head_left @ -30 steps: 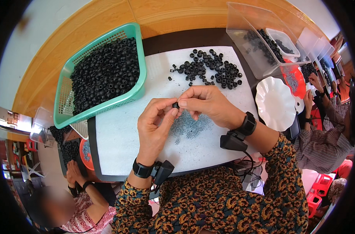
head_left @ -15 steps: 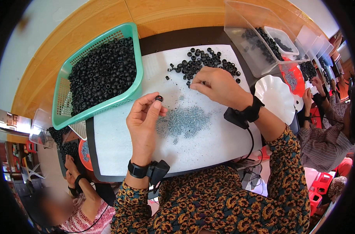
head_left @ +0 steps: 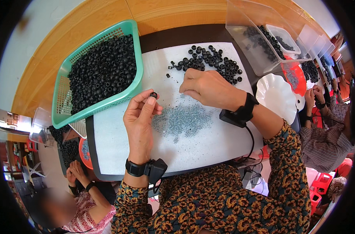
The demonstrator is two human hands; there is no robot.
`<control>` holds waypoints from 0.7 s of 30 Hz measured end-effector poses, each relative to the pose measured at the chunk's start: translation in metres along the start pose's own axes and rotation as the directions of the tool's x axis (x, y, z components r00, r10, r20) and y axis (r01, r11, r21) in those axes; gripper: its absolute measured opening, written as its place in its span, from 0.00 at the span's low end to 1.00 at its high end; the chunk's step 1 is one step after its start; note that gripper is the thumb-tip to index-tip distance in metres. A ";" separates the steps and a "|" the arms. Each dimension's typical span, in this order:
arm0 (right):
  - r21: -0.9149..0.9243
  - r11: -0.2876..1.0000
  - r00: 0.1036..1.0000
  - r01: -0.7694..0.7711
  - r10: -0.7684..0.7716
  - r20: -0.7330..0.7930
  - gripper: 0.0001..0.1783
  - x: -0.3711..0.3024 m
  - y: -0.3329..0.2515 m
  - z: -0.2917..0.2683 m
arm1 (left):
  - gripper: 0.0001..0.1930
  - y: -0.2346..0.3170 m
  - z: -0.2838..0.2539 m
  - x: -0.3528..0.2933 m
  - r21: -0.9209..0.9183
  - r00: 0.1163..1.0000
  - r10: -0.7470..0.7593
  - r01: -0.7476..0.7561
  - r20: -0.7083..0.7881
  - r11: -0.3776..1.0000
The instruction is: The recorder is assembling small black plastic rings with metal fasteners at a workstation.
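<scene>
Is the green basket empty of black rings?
No, the green basket is heaped with black rings, and the left hand pinches one more ring beside it.

Brown floral-print sleeves (head_left: 224, 202), blk wrist straps (head_left: 136, 168) w/ sensor boxes, cable

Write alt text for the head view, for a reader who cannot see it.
The left hand pinches a small black ring over a white mat, while the right hand reaches into a loose pile of black rings. A heap of tiny silvery parts lies between them, beside a green basket full of black rings.
</scene>
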State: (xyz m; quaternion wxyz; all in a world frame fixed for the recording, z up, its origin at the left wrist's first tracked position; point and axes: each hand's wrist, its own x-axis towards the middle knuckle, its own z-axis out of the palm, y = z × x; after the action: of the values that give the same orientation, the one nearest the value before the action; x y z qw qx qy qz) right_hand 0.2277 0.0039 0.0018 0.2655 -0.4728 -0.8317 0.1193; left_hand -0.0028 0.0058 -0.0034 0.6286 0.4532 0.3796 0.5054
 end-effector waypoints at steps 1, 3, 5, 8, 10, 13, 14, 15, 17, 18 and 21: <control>0.002 1.000 1.000 0.001 -0.001 0.001 0.04 0.001 0.001 0.001 | 0.12 0.000 0.000 0.000 0.002 1.000 0.000 0.000 -0.001 1.000; 0.006 0.998 0.998 0.057 -0.058 0.033 0.04 0.001 0.002 0.004 | 0.12 0.001 0.000 0.000 0.000 1.000 0.000 0.000 0.000 1.000; 0.016 0.998 0.996 0.067 -0.068 0.057 0.04 0.002 0.002 0.008 | 0.12 0.001 0.000 0.000 -0.002 1.000 0.001 -0.001 0.000 1.000; 0.018 0.997 0.993 0.074 -0.075 0.093 0.05 0.003 0.000 0.009 | 0.12 0.001 0.000 0.001 -0.016 1.000 0.001 -0.001 0.003 1.000; 0.009 0.997 0.992 0.071 -0.071 0.104 0.06 0.002 -0.002 0.008 | 0.12 0.000 0.000 0.001 0.003 1.000 -0.006 0.006 0.024 1.000; -0.007 0.999 0.994 0.035 -0.034 0.105 0.08 0.001 -0.003 0.008 | 0.13 0.003 0.003 -0.002 0.042 0.999 -0.010 0.008 0.044 0.999; 0.054 0.999 0.998 0.002 -0.005 0.056 0.09 -0.001 -0.001 0.009 | 0.13 0.002 0.004 -0.002 0.042 0.999 -0.009 0.007 0.044 0.999; 0.115 0.993 1.000 -0.029 0.028 0.008 0.10 -0.002 0.000 0.009 | 0.12 0.001 0.004 -0.002 0.082 0.998 0.002 -0.007 0.065 0.997; 0.337 0.925 0.985 -0.174 0.164 0.060 0.11 -0.002 -0.004 0.003 | 0.12 0.000 0.004 -0.003 0.124 0.996 0.013 -0.023 0.083 0.992; 0.530 0.789 0.949 -0.312 0.280 0.142 0.12 -0.002 -0.005 0.002 | 0.12 0.000 0.004 -0.003 0.154 0.994 0.032 -0.048 0.104 0.987; 0.754 0.584 0.946 -0.301 0.284 0.158 0.16 -0.006 -0.002 0.010 | 0.11 -0.004 0.008 -0.003 0.212 0.985 0.091 -0.121 0.145 0.970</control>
State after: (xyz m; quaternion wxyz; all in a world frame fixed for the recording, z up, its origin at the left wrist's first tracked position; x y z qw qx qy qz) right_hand 0.2231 -0.0015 -0.0069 0.4094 -0.4434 -0.6142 0.5085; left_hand 0.0053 0.0010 -0.0043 0.5709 0.5724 0.3652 0.4615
